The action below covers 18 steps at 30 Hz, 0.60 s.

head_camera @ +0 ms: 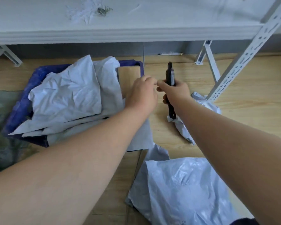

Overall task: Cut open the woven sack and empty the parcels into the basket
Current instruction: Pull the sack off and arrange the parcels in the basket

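Already most parcels [68,98] lie heaped in the blue basket [19,111], to the left of both hands, while a few rest on the floor [242,111] nearer the person. They look light, soft and slippery, thin plastic that crumples, so a pinch on a corner or a folded edge should lift them best. The right hand [173,91] has its fingers clamped round a black cutter [170,73], which points away from the person. The left hand [143,93], touching it, has fingers curled and seemingly pinching something thin and pale; what it is I cannot tell. A grey-green woven sack [2,127] seems to lie limp beyond the basket, far left.
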{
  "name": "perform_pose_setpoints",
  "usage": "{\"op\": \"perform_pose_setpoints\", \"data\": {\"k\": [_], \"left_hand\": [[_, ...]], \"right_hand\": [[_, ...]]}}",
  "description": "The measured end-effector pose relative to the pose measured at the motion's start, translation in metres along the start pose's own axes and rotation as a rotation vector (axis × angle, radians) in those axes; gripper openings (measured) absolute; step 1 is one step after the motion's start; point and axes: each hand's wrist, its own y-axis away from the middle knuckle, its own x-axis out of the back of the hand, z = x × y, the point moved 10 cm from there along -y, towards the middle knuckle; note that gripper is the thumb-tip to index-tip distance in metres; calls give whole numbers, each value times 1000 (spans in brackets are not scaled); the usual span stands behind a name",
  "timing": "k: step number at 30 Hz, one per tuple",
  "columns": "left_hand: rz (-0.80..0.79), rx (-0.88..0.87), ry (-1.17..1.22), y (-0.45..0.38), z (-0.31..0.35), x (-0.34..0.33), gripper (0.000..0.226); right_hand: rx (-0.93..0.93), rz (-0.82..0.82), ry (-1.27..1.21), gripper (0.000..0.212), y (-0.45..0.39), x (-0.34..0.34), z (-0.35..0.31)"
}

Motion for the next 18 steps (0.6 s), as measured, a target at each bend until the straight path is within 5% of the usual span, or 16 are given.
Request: {"op": "perform_pose_setpoints", "data": {"k": [4,8,14,18], "left_hand": [[-430,57,-231,30,24,-103,26],[-788,98,-440,97,12,-174,35],[-1030,145,-426,167,-29,-218,51],[-1102,165,-483,182,-43,-225,66]], "right_hand": [[-176,-49,236,8,-2,55,82],[-339,-306,500,12,21,67,166],[-412,-686,1058,26,32,63,226],[-355,-742,1226,19,39,68,235]]}}
